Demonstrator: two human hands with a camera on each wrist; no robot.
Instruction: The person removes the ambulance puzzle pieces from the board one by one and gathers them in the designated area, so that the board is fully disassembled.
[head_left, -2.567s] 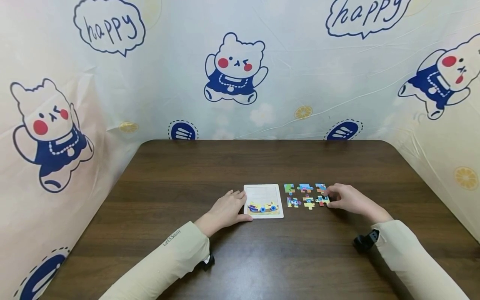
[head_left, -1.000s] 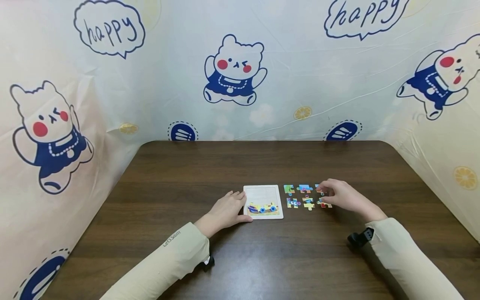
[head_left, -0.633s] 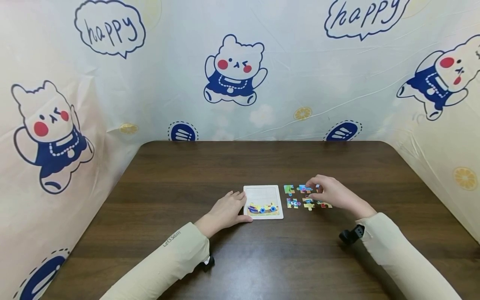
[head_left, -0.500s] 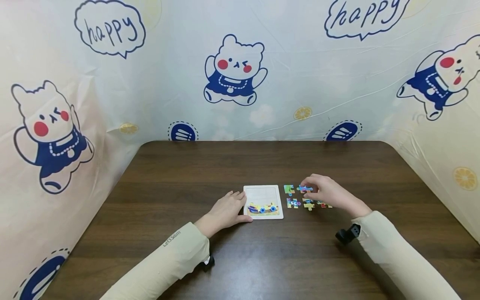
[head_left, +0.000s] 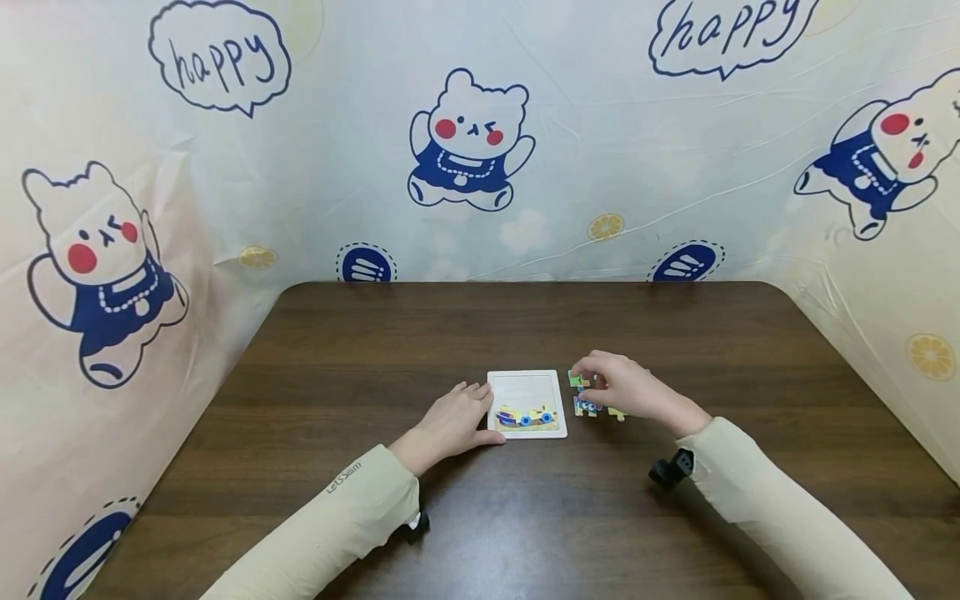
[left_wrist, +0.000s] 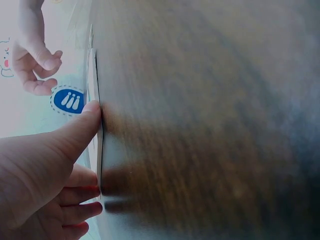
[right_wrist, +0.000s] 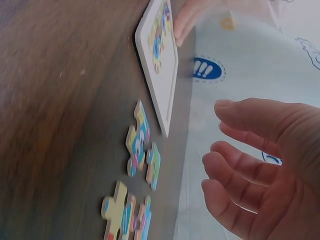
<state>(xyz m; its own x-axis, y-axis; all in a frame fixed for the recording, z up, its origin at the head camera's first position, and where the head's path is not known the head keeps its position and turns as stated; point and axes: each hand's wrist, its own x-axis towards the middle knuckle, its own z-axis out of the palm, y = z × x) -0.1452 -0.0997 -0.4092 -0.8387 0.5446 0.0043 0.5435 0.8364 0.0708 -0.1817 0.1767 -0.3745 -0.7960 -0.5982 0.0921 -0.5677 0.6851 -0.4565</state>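
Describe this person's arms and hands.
The left sleeve and right sleeve are long and pale beige; the left bears small dark lettering. A black device shows at the right wrist, another at the left. The left hand and right hand are ungloved.

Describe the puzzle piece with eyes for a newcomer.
On the brown table is a white tray, with loose pieces to its right in the head view. Nearest the tray in the near row is the eye piece, the only visible loose one showing cartoon eyes.

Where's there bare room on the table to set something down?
Bare table lies between the sleeves, and from the white frame back to the backdrop. Crowded: right of the frame, where the right hand hovers over puzzle pieces.
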